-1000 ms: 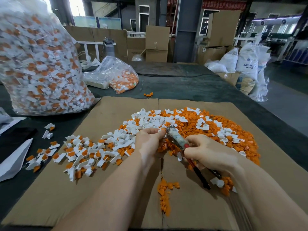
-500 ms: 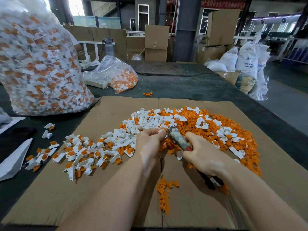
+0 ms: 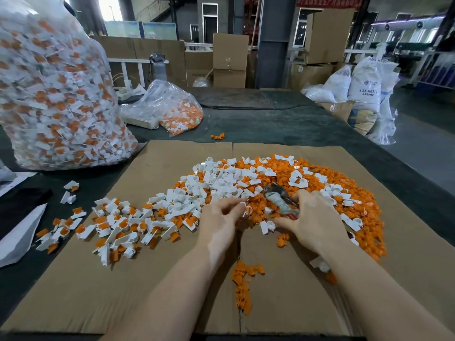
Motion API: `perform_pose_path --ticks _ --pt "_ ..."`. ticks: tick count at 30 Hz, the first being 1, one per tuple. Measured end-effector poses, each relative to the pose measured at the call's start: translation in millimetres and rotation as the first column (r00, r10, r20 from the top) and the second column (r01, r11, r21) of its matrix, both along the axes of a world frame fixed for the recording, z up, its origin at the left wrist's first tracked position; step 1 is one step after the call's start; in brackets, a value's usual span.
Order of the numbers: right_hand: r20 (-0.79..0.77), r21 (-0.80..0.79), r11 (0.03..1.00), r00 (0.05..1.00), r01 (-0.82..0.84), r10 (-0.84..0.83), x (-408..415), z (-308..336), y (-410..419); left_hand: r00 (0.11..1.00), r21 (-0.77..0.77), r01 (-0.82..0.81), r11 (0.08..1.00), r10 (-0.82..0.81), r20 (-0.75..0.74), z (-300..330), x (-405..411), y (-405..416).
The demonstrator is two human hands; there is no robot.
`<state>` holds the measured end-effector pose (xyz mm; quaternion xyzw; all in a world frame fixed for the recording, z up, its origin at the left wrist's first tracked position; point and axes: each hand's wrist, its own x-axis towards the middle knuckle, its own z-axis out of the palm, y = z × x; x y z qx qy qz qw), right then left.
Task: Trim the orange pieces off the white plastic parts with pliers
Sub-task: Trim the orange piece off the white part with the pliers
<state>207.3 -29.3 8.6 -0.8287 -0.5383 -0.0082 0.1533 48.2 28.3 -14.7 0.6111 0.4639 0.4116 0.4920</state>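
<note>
White plastic parts (image 3: pixel 216 183) are lying heaped in the middle of a flattened cardboard sheet (image 3: pixel 152 286), mixed with loose orange pieces (image 3: pixel 344 193) that are spreading away to the right side of the heap. One small white part (image 3: pixel 242 206) is sitting pinched between the curled fingertips of the left hand (image 3: pixel 219 222), just at the near edge of the pile. The right hand (image 3: pixel 312 222) is wrapping its grip around the pliers (image 3: pixel 280 200), fingers curled over the handles, with the worn metal head pointing up and away toward the heap; whether the pliers' tips are touching anything is hard to tell, since the view there is blurred. Another white piece (image 3: pixel 267 226) is lying between the two hands on the cardboard. Nearer the person, a narrow trail of orange offcuts (image 3: pixel 242 286) is running along the cardboard's centre seam. To the left, untrimmed white-and-orange parts (image 3: pixel 105 222) are scattering out toward the sheet's edge. The cardboard is resting on a dark worktop (image 3: pixel 283 126), where a large clear bag (image 3: pixel 54 94) full of parts is standing at the far left and a smaller bag (image 3: pixel 167 107) is slumping behind the sheet.
</note>
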Motion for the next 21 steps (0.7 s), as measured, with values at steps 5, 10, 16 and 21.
perform_pose_path --ticks 5,10,16,21 --pt "0.164 0.014 0.999 0.986 0.030 -0.032 8.4 -15.8 4.0 0.993 0.098 0.015 0.995 -0.004 -0.118 -5.0 1.0 -2.1" --pt "0.295 -0.003 0.999 0.954 0.051 -0.048 5.3 -18.8 3.4 0.977 0.150 0.030 0.988 0.003 -0.211 -9.8 1.9 -0.1" --pt "0.069 0.391 0.876 0.958 -0.281 0.277 -25.8 -21.3 -6.7 0.975 0.176 0.038 0.984 0.003 -0.224 -10.2 1.9 0.0" --pt "0.024 0.486 0.797 0.917 -0.359 0.398 -36.9 -31.9 -14.1 0.966 0.210 0.099 0.973 -0.043 -0.256 -9.5 -0.1 -2.3"
